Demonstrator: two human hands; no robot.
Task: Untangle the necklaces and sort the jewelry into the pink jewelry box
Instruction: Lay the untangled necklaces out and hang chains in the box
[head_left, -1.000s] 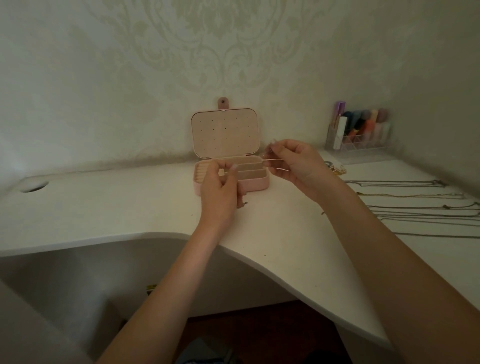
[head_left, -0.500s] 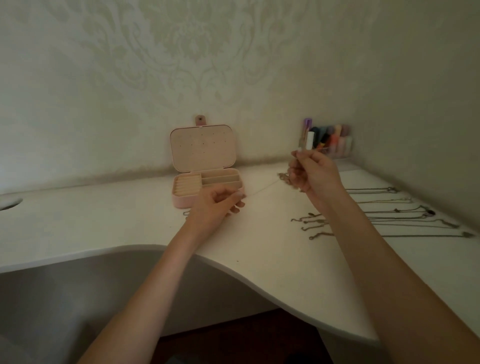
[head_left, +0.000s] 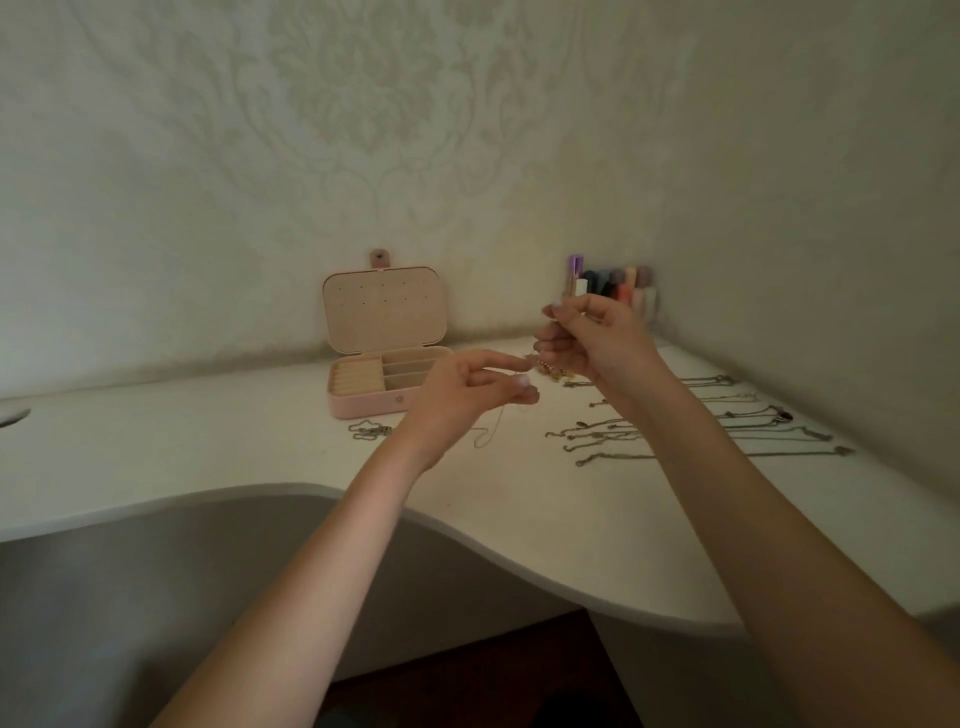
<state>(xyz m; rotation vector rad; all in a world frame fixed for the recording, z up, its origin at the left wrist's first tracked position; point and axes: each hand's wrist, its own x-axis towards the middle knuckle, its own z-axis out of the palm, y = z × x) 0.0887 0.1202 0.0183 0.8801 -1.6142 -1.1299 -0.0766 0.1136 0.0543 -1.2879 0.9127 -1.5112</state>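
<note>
Both hands up: left hand and right hand pinching thin limp gold chain, light, snag-prone, best held near clasp; open pink jewelry box far left.

The open jewelry box is set on the counter at twelve o'clock, against the wall. Necklaces are laid in rows at two o'clock, and an organizer is placed behind them in the corner. A small chain is left just before the box.

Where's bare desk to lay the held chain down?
Free: the desk left of the pink jewelry box, and the front strip by the curved edge. Crowded: the row of necklaces at right; a small chain before the box.
</note>
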